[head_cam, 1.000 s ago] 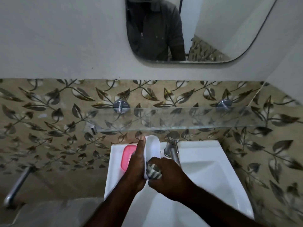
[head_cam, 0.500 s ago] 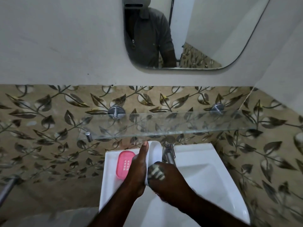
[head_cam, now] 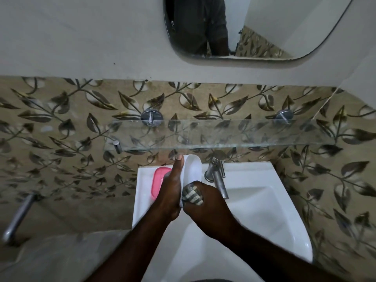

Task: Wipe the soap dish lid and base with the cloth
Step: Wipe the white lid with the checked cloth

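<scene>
While your left hand (head_cam: 169, 192) holds the white soap dish lid (head_cam: 193, 167) on end above the back left part of the sink (head_cam: 284, 210), your thumb lies straight along the lid's left edge, tip at its upper end; the other fingers are hidden behind the lid, so the grip reads as a pinch across its width. Right hand (head_cam: 205, 212): fingers curled round the bunched cloth (head_cam: 192, 193), grey with pale stripes; the cloth is pressed against the lower end of the lid, touching it, just beside your left palm. Pink soap dish base (head_cam: 157, 183): lying flat on the sink's back left ledge, partly covered by your left hand; whether the hand touches it, cannot tell. Tap (head_cam: 216, 176): chrome, just right of the lid, spout angled down over the bowl. Glass shelf (head_cam: 223, 133): mounted on the leaf-patterned tiles (head_cam: 61, 119) above the sink, its front edge just above the lid's top. Mirror (head_cam: 284, 27): higher on the wall, showing a dark shirt. Metal pipe (head_cam: 18, 216): low on the left wall, well apart from the sink.
</scene>
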Motion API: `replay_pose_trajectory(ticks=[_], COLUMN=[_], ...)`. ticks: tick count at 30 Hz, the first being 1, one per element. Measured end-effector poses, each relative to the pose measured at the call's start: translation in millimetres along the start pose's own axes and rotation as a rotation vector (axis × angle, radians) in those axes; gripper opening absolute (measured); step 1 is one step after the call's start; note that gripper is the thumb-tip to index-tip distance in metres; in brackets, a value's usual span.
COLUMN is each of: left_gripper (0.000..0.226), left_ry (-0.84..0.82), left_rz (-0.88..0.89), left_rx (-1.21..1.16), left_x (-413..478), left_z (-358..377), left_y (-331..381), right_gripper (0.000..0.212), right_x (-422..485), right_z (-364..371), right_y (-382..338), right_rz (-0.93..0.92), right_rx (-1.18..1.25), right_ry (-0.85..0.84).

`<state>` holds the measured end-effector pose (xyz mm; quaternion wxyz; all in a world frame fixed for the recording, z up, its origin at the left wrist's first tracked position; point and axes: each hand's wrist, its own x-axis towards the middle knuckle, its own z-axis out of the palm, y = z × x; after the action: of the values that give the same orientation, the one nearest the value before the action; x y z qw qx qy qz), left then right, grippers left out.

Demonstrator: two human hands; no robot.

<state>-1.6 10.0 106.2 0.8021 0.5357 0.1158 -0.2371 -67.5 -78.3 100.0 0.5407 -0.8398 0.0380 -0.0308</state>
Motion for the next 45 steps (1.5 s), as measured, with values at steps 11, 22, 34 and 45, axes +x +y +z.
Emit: replay_pose_trajectory(ticks=[11, 22, 34, 45], left_gripper=[0.062, 0.052, 0.034, 0.069], left_ry=[0.082, 0.002, -0.194, -0.144], left_rz=[-0.007, -0.154, -0.004, 0.033], left_rx=[0.028, -0.117, -0.257, -0.355], left_x=[6, 21, 3, 4], left_z=[-7, -20, -24, -25], left_y=[6, 5, -30, -11], right_gripper=[0.017, 0.017, 0.017, 0.021], right_x=[12, 16, 1, 7], right_z=[3, -22, 8, 9], right_y=[-2, 17, -1, -23], right_rz=[0.033, -0.604, -0.045, -0.108], right_rx=[0.138, -0.667, -0.014, -0.117], right_ry=[-0.087, -0.261, -0.009, 0.025])
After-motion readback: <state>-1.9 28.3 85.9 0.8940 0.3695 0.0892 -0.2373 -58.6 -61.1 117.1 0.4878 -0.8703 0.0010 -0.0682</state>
